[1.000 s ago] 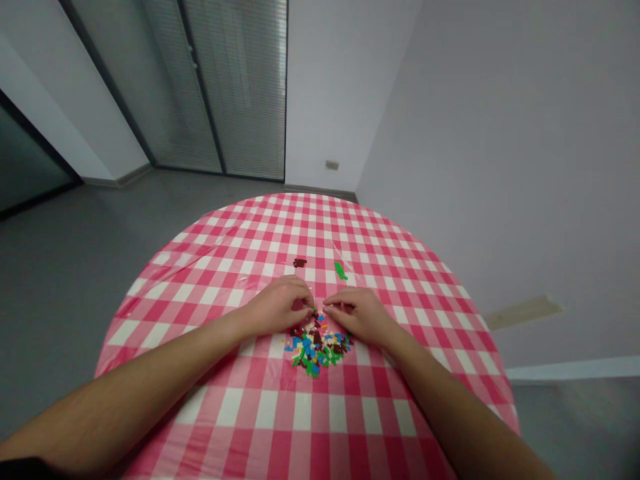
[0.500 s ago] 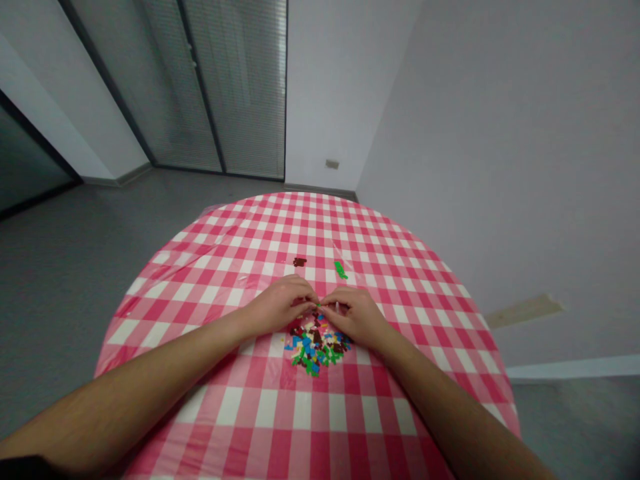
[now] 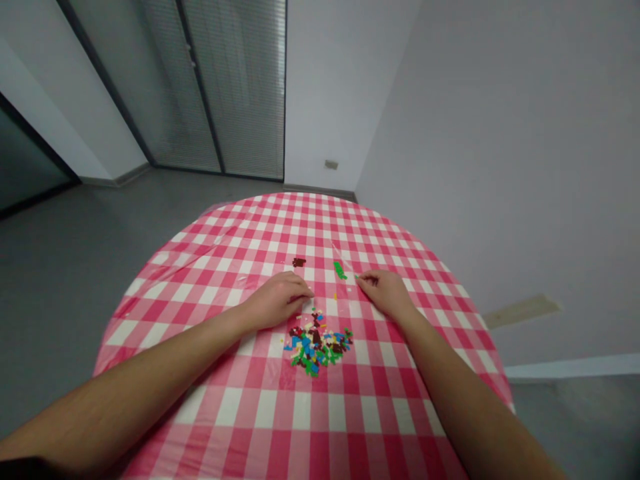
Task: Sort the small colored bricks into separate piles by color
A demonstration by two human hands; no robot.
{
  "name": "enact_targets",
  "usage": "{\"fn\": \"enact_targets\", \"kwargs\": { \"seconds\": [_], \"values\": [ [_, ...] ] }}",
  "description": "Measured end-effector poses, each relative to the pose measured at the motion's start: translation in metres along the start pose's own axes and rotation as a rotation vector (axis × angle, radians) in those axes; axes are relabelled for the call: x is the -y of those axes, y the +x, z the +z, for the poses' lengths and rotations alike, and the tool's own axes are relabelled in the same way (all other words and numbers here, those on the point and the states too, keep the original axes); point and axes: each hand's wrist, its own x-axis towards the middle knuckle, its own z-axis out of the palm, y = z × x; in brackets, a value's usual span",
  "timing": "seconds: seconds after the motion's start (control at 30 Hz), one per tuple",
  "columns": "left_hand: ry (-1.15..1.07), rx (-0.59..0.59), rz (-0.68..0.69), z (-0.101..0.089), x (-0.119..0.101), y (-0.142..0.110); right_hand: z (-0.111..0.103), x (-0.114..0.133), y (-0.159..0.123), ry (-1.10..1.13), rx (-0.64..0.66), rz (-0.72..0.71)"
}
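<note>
A heap of small plastic pieces (image 3: 314, 347) in blue, green, brown, white and yellow lies in front of me. My left hand (image 3: 280, 300) rests just beyond the heap's left side, thumb and fingers closed together; whatever may be between them is too small to make out. Farther right, my right hand (image 3: 386, 292) is pinched at the fingertips, where a tiny green piece seems to show. Left of those fingertips lies a cluster of green pieces (image 3: 340, 270). A brown cluster (image 3: 299, 263) sits beyond my left hand.
The round table wears a red and white checked cloth (image 3: 280, 413). A stray yellow piece (image 3: 335, 297) lies between my hands. Behind the table stand a glass partition with blinds (image 3: 235, 100) and a white wall (image 3: 475, 133) on the right.
My hands, which met over the far edge of the heap around a green piece, are now apart. The right hand has moved away and to the right, beside the green cluster; the left barely shifted.
</note>
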Motion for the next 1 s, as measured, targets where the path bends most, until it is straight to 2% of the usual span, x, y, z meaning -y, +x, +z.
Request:
{"fn": "enact_targets", "kwargs": {
  "seconds": [0.17,0.5,0.73,1.0],
  "values": [
    [-0.001,-0.001,0.013,0.0005,0.0001,0.0000,0.0002,0.0035,-0.0027,0.007,0.028,-0.072],
    [0.026,0.022,-0.033,-0.0026,-0.0044,0.0018,-0.0001,0.0070,-0.0045,-0.016,0.015,-0.119],
    [0.022,0.020,-0.027,-0.0014,-0.0035,0.0013,0.0007,0.0056,-0.0043,-0.048,0.037,-0.129],
    [0.011,0.046,-0.028,-0.0041,-0.0074,0.0018,0.0006,0.0006,-0.0040,0.011,0.044,-0.101]
  ]
}}
